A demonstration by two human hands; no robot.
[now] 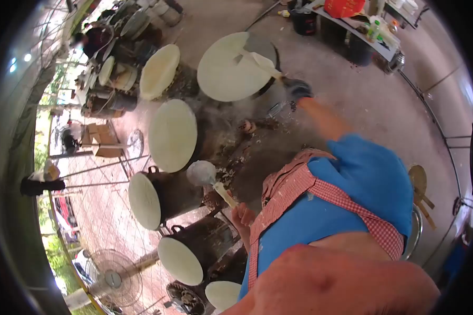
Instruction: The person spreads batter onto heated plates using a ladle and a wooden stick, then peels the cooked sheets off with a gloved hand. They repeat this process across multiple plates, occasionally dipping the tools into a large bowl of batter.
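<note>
White sheet point(231, 68) — right hand point(297, 89) spatula point(260, 62) lifting edge

The right hand point(298, 89) in its dark glove blurs around the pale flat spatula point(263, 63). The left hand point(243, 216) is half hidden behind the red checked apron point(299, 184). The cluttered grey counter point(376, 46) is cut off at the top edge.

Tight row of steamers, open floor beside it

I see round cloth-covered black pots point(173, 135) packed closely; bare grey concrete floor point(373, 105) lies open alongside.
</note>
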